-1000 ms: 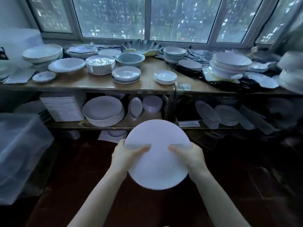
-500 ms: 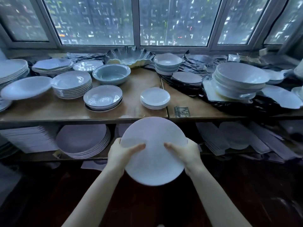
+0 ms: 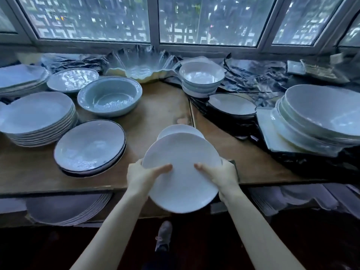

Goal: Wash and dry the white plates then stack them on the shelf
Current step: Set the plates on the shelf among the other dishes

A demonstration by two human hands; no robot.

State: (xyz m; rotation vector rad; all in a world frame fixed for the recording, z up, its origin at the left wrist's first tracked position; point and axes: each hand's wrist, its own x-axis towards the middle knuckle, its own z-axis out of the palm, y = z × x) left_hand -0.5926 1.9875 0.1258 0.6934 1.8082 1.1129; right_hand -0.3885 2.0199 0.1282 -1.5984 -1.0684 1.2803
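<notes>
I hold a round white plate (image 3: 182, 172) level in front of me, over the front edge of the wooden shelf top (image 3: 161, 110). My left hand (image 3: 143, 177) grips its left rim with the thumb lying on the face. My right hand (image 3: 220, 175) grips the right rim the same way. Just beyond the held plate sits a small stack of white plates (image 3: 179, 130) on the shelf, and the held plate's far edge overlaps it.
Left of the plate stand dark-rimmed shallow bowls (image 3: 89, 147), a tall plate stack (image 3: 37, 117) and a pale blue bowl (image 3: 110, 95). Stacked large bowls (image 3: 319, 117) fill the right. More plates (image 3: 66, 209) lie on the lower shelf. Windows run behind.
I have come closer to the shelf. The plate has moved forward and up, from below the shelf top to just above its front edge, next to the small stack.
</notes>
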